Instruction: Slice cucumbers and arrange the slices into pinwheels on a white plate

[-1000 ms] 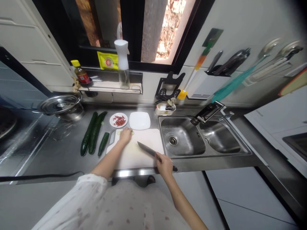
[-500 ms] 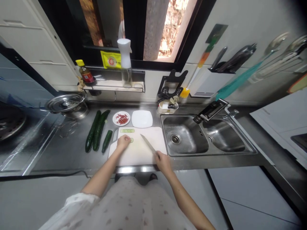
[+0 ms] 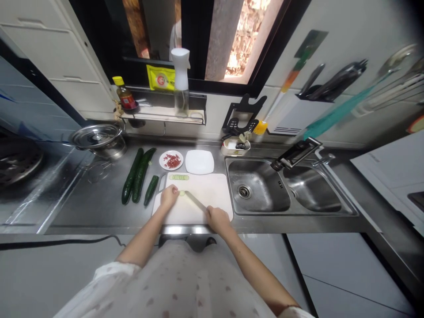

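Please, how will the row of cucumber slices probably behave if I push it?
The cucumber slices look thin, so they are probably light and slightly bendable. Lying flat, they would likely slide rather than roll. Being separate pieces in a row, they may spread apart.

Single head view, high over counter [image 3: 82, 207], facing window [image 3: 195, 39], tilted down.

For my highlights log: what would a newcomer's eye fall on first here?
Probably the knife in the right hand, slanting over the white cutting board at centre, its tip near a pale green slice by the left hand. Next, two long dark green cucumbers on the steel counter left of the board, and the red pieces on a small white plate behind it. The bright window pane at the top also stands out.
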Motion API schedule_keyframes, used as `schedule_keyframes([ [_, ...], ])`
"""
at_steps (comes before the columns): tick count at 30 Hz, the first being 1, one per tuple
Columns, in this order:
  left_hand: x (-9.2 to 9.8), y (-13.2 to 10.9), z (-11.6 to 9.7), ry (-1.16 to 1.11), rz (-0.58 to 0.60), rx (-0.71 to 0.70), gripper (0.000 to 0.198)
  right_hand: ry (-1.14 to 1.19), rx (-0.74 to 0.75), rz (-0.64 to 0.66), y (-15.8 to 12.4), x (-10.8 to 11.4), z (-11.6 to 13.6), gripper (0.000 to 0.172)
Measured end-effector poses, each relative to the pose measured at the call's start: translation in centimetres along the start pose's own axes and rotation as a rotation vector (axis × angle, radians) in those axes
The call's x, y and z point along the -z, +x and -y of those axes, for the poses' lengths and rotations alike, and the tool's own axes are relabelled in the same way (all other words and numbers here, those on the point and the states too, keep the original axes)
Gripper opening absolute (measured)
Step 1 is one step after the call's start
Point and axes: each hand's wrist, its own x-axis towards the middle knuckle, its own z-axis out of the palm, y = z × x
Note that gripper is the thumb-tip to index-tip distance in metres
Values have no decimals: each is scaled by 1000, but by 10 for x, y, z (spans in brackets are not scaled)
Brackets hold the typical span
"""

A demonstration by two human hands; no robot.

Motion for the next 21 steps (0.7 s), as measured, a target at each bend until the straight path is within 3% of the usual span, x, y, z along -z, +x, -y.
schedule_keyframes([
  [21, 0, 8, 3, -28, 26, 47, 14, -41, 62, 35, 7, -6, 7, 29],
])
